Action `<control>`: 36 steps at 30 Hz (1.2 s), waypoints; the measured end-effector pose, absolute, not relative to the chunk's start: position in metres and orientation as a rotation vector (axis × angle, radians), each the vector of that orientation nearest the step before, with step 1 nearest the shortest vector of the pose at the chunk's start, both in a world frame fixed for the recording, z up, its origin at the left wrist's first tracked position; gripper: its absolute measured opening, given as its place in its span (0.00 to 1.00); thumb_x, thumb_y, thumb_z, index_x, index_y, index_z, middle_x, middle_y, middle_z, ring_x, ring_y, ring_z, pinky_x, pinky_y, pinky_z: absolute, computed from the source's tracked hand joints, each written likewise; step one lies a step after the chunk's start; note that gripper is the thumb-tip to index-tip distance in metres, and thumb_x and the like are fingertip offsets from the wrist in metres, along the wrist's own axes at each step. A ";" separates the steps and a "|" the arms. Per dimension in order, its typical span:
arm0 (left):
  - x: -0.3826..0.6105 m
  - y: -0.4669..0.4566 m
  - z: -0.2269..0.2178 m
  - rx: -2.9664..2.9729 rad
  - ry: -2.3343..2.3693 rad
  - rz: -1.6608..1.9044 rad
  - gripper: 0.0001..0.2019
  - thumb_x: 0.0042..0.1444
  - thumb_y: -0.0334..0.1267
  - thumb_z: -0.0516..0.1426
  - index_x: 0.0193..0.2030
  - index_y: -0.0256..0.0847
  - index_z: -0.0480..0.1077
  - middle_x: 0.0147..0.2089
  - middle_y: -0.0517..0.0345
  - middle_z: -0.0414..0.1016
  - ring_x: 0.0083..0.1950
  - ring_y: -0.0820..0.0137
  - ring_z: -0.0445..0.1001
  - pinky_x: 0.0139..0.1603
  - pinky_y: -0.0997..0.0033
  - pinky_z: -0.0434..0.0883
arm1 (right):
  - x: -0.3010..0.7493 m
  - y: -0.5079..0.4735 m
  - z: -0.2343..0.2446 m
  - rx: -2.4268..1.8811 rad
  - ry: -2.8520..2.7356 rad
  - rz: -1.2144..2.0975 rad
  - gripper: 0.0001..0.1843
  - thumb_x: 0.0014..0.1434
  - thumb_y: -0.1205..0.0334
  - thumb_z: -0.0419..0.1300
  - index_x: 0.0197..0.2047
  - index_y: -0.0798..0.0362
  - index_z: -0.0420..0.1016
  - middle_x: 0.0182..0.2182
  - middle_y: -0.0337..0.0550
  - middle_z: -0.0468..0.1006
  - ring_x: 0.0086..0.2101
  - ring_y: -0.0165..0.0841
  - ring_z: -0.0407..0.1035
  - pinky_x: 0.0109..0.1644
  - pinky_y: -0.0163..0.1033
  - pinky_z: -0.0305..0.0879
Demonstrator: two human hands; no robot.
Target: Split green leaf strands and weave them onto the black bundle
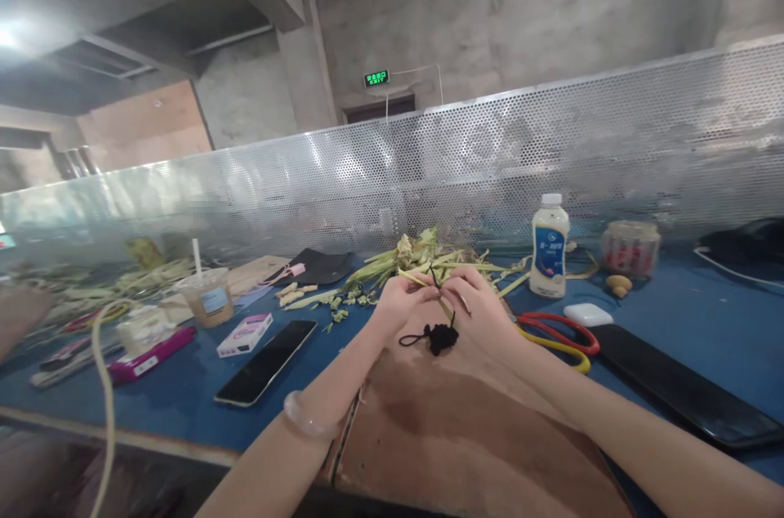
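Observation:
My left hand [404, 304] and my right hand [476, 301] meet over a brown board, fingertips pinched close together. Between them runs a thin yellow-green leaf strip [414, 279], its middle partly covered by the fingers. A black cord with a knotted bunch [441, 337] and a small loop hangs just below the fingertips, its upper end passing up between the hands. Which fingers press on the cord and which on the strip is hard to make out. Behind my hands lies a heap of green leaf strips [392, 265].
The brown board [465, 444] lies on a blue table [704, 322]. Right: a white bottle [550, 248], a jar [630, 248], red-and-yellow-handled scissors [560, 330], a black phone-like slab [679, 379]. Left: a phone [267, 363], a small box [245, 335], a drink cup [208, 299]. A perforated metal screen [275, 199] stands behind.

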State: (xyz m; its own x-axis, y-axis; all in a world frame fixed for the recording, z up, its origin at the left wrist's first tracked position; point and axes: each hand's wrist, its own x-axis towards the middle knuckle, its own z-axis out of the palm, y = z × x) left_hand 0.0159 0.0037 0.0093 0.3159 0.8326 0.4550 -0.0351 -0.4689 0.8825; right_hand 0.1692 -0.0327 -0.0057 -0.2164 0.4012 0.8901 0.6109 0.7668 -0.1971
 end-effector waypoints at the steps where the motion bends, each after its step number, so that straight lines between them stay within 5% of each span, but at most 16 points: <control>1: 0.016 0.003 0.009 1.697 0.713 1.253 0.10 0.38 0.38 0.63 0.28 0.35 0.70 0.27 0.59 0.72 0.31 0.72 0.70 0.38 0.72 0.68 | 0.170 -0.033 -0.006 -0.781 -1.869 -0.263 0.09 0.59 0.67 0.48 0.31 0.53 0.67 0.35 0.46 0.65 0.38 0.34 0.61 0.42 0.40 0.61; 12: 0.015 0.002 0.007 1.655 0.663 1.158 0.13 0.44 0.43 0.61 0.29 0.34 0.71 0.28 0.56 0.73 0.32 0.72 0.69 0.37 0.72 0.65 | 0.171 -0.040 -0.001 -0.967 -1.996 -0.461 0.11 0.60 0.65 0.47 0.34 0.53 0.70 0.35 0.47 0.65 0.35 0.34 0.60 0.38 0.40 0.61; 27: 0.017 0.001 0.007 1.242 0.593 1.116 0.11 0.41 0.39 0.64 0.30 0.35 0.72 0.32 0.56 0.71 0.33 0.76 0.68 0.32 0.77 0.61 | 0.165 -0.036 -0.003 -1.027 -1.696 0.138 0.08 0.56 0.62 0.52 0.28 0.53 0.69 0.26 0.41 0.72 0.27 0.32 0.65 0.32 0.36 0.60; 36: 0.018 0.002 0.007 1.202 0.493 1.089 0.08 0.42 0.36 0.64 0.28 0.35 0.71 0.31 0.58 0.69 0.31 0.78 0.65 0.32 0.78 0.61 | 0.167 -0.037 -0.001 -1.011 -1.748 0.101 0.09 0.55 0.62 0.52 0.27 0.53 0.70 0.24 0.40 0.72 0.25 0.30 0.64 0.30 0.35 0.59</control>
State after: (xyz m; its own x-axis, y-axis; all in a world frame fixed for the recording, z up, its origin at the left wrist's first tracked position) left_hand 0.0183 0.0023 0.0067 0.4414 0.8690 0.2237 -0.4057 -0.0291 0.9135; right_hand 0.1673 -0.0366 -0.0008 -0.0769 0.6657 0.7422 0.5760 0.6373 -0.5119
